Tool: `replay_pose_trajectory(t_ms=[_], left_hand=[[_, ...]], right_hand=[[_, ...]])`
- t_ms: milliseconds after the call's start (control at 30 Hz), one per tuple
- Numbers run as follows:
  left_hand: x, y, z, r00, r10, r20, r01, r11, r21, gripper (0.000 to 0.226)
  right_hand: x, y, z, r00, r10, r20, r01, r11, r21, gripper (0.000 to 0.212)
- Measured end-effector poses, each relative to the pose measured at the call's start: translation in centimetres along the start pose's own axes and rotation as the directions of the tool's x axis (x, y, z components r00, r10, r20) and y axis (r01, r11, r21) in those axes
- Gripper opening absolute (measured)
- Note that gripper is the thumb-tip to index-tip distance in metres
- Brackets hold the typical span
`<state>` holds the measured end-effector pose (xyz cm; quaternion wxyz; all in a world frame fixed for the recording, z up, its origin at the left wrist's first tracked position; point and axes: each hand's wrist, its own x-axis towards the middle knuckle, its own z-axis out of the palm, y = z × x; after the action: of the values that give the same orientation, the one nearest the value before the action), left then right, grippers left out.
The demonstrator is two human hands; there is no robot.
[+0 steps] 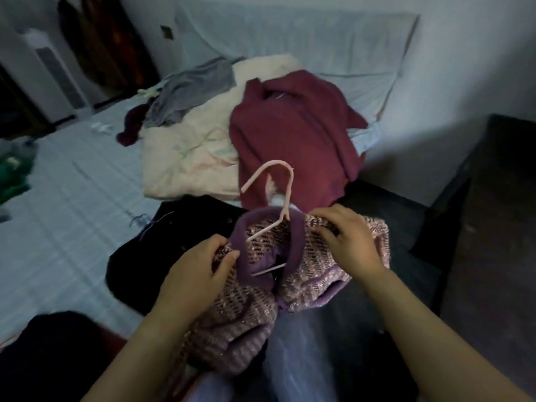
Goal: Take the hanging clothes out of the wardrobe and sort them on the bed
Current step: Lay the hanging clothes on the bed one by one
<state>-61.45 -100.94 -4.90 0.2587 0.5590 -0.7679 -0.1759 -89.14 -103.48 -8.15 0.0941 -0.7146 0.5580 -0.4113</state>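
Nearest, at the bed [58,198] edge: knit cardigan [304,274] with a hanger [287,192] in its collar, partly over a spread garment [139,262]. Behind it, a sweater [290,134]; left of that, a blanket [188,158] carrying a crumpled top [191,88]. Farthest back, a pillow [319,39]. Beyond the bed's left side, a standing air conditioner [49,68].

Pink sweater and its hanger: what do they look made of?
The pink sweater looks like chunky knitted yarn with some metallic thread: ribbed rows that glint, plus a smoother purple collar band. The hanger looks like matte pale pink plastic or plastic-coated wire, thin and bent at the hook; I cannot tell which.
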Motion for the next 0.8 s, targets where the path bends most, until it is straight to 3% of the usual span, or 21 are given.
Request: replay_pose_trajectory(t_ms=[100,333,600,800], left_hand=[[5.9,0.6,2.1,0.997,0.074,0.039,-0.071,0.994,-0.08,0.02],[22.3,2.7,5.5,0.986,0.159,-0.049,-0.165,0.972,-0.167,0.019],[38.1,4.9,5.8,0.987,0.06,-0.15,-0.109,0.934,-0.34,0.018],[49.2,3.7,6.7,0.977,-0.041,-0.208,-0.052,0.904,-0.424,0.019]], right_hand=[[3.8,3.2,-1.9,0.998,-0.005,-0.063,0.001,0.998,-0.06,0.021],[15.2,10.3,-4.3,0.971,0.063,-0.231,-0.089,0.991,-0.104,0.023],[31.3,14.2,-6.7,0.921,-0.046,-0.388,-0.046,0.973,-0.225,0.027],[43.5,18.9,-5.3,0.914,-0.149,-0.377,0.079,0.978,-0.194,0.031]])
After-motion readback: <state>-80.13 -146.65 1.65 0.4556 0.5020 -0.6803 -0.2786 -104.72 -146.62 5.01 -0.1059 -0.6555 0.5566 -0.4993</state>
